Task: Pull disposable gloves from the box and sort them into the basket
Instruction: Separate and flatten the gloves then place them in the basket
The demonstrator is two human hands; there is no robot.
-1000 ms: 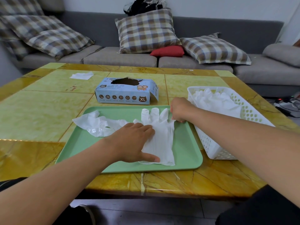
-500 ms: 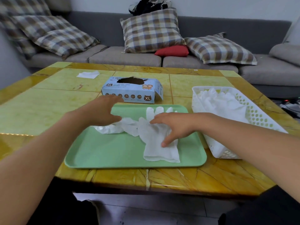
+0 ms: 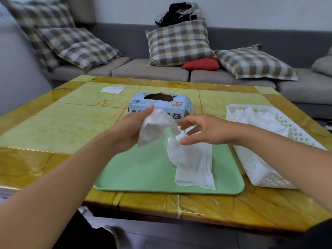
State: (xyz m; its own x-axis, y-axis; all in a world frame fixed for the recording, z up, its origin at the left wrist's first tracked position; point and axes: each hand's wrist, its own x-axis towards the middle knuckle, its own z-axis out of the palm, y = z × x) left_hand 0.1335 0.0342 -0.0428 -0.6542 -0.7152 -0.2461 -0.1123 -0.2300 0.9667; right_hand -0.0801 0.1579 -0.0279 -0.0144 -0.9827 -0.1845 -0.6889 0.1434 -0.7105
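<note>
My left hand [image 3: 131, 128] holds a crumpled white glove [image 3: 154, 127] lifted above the green tray [image 3: 136, 169], in front of the blue glove box [image 3: 181, 104]. A second white glove [image 3: 193, 164] lies flat on the right part of the tray. My right hand [image 3: 203, 131] hovers over that glove's finger end with fingers spread, reaching toward the lifted glove and holding nothing. The white perforated basket [image 3: 260, 162] stands right of the tray with several white gloves [image 3: 258, 117] inside.
A white tissue [image 3: 112, 89] lies on the far left of the yellow tiled table [image 3: 53, 126]. A grey sofa with checked cushions [image 3: 179, 43] runs behind the table. The table's near edge is close to my body.
My left hand has picked the left glove off the tray and raised it. My right hand has lifted off the flat glove and moved up toward the raised one.
</note>
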